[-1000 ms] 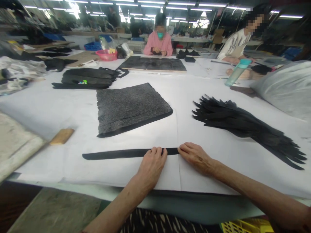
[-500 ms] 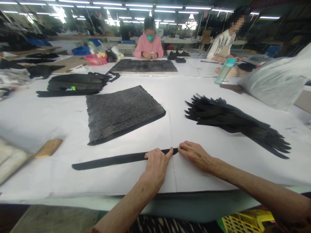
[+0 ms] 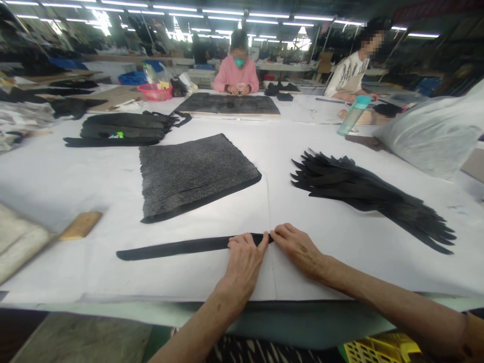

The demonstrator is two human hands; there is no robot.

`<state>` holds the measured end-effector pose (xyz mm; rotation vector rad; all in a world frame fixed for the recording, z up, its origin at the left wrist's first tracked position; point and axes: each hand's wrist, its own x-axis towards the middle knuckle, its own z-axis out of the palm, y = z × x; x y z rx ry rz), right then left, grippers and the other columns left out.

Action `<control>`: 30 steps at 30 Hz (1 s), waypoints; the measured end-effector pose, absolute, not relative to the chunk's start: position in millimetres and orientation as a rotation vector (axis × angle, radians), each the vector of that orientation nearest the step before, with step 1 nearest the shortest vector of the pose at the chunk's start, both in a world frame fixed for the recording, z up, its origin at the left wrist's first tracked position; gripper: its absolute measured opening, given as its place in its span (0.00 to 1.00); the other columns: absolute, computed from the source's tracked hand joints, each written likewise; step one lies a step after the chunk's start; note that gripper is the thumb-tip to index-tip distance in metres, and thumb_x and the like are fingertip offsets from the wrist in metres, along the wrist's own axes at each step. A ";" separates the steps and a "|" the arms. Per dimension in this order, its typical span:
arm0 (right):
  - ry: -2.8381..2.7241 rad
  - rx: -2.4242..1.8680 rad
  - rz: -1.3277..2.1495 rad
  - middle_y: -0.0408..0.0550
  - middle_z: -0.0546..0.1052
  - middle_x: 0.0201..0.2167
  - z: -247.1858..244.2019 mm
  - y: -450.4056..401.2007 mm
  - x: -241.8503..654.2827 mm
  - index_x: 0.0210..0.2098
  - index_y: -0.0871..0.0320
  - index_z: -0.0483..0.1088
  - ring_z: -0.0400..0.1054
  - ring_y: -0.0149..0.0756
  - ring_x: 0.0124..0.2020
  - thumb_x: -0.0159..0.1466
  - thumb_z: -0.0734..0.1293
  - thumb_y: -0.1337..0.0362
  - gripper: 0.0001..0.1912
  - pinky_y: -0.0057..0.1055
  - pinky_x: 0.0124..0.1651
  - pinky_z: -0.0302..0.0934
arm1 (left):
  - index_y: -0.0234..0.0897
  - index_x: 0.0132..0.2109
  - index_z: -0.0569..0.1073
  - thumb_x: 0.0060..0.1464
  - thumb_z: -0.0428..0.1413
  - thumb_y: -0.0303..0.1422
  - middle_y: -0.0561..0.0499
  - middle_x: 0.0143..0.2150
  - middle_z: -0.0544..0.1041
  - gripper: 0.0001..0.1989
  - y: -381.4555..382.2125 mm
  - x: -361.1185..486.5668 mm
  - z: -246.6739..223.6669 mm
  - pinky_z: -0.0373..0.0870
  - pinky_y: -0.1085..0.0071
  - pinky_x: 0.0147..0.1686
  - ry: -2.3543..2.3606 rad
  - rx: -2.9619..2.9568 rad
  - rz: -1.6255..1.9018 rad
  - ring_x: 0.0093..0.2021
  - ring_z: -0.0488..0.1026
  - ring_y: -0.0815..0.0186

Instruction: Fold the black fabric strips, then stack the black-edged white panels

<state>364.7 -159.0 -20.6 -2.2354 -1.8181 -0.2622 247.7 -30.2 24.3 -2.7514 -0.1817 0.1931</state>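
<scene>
A long, narrow black fabric strip (image 3: 174, 248) lies across the white table in front of me. My left hand (image 3: 244, 259) presses on it near its right end, with curled fingers and the thumb reaching toward that end. There, my right hand (image 3: 297, 247) pinches the strip's tip, its fingertips close to my left thumb. What the right fingertips do underneath is hidden. Beyond the strip lies a flat layered sheet of overlapping black strips (image 3: 196, 169), grey and speckled on top. To the right rests a loose bundle of black strips (image 3: 359, 186) with fanned, pointed ends.
A wooden block (image 3: 81, 225) lies at left beside a pale bag (image 3: 18, 242). Farther back are a black pile (image 3: 123, 126), a pink basket (image 3: 155, 92), a bottle (image 3: 353, 116) and a plastic bag (image 3: 431, 131). Two people work across the table. A yellow crate (image 3: 378, 348) stands below the edge.
My right hand has moved slightly left, and its fingers now cover the strip's tip. The whole view has shifted a little; the left hand stays on the strip.
</scene>
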 end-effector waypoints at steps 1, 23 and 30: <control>-1.850 -2.250 -0.292 0.52 0.71 0.37 -23.0 -158.8 365.2 0.44 0.64 0.67 0.62 0.39 0.37 0.63 0.60 0.77 0.11 0.34 0.40 0.65 | 0.44 0.62 0.62 0.57 0.47 0.21 0.41 0.40 0.72 0.27 -26.6 244.4 22.7 0.68 0.62 0.33 -0.166 -2.773 0.155 0.37 0.71 0.57; -1.929 -2.187 -0.300 0.48 0.71 0.35 -16.1 -126.5 349.2 0.38 0.62 0.69 0.62 0.37 0.35 0.64 0.61 0.75 0.07 0.32 0.38 0.62 | 0.30 0.50 0.69 0.58 0.48 0.21 0.44 0.46 0.72 0.14 10.9 235.2 11.9 0.69 0.62 0.46 0.070 -3.051 0.024 0.44 0.68 0.58; -2.183 -2.077 -0.481 0.50 0.70 0.32 -19.3 -136.1 361.7 0.35 0.64 0.70 0.60 0.38 0.31 0.63 0.59 0.77 0.09 0.33 0.32 0.60 | 0.29 0.53 0.68 0.59 0.48 0.23 0.43 0.46 0.72 0.15 5.0 234.8 11.2 0.69 0.64 0.44 0.140 -2.929 0.033 0.43 0.68 0.59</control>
